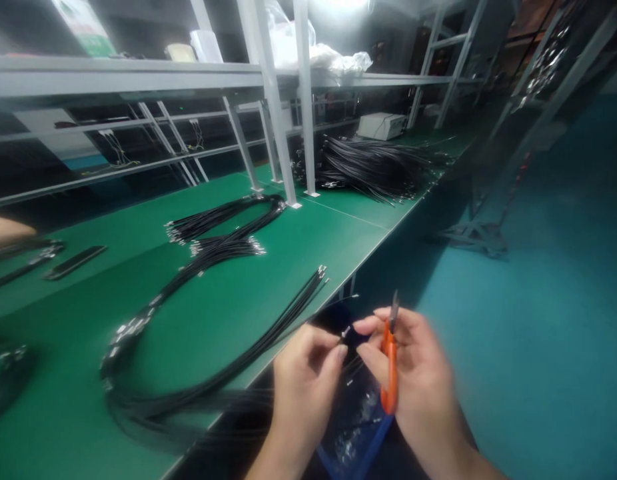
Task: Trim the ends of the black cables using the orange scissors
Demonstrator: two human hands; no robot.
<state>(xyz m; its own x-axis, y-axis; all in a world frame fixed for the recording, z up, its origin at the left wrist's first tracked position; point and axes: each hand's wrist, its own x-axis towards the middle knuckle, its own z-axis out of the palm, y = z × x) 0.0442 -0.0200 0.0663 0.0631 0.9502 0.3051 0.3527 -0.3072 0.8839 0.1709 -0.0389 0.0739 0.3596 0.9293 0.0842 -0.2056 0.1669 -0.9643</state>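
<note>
My left hand (pixel 304 383) is closed in a pinch on the end of a thin black cable, whose small silver connector (pixel 345 331) pokes up past the fingertips. In my right hand (pixel 424 373) lies a pair of scissors (pixel 390 373) with orange handles, blades pointing up. The right thumb and index finger are held close to the cable end, a small gap apart from it. Several more black cables (pixel 268 339) run from beside my left hand across the green table in a long curved bundle. Beneath both hands is a blue bin (pixel 376 448) with clear plastic and small bits in it.
Folded cable bundles (pixel 228 245) with silver ends lie on the green table (pixel 308 243). A large cable pile (pixel 373 163) sits farther back near a pale box (pixel 382 125). White shelf posts (pixel 281 113) stand on the table. At the left edge is another person's hand (pixel 8 230).
</note>
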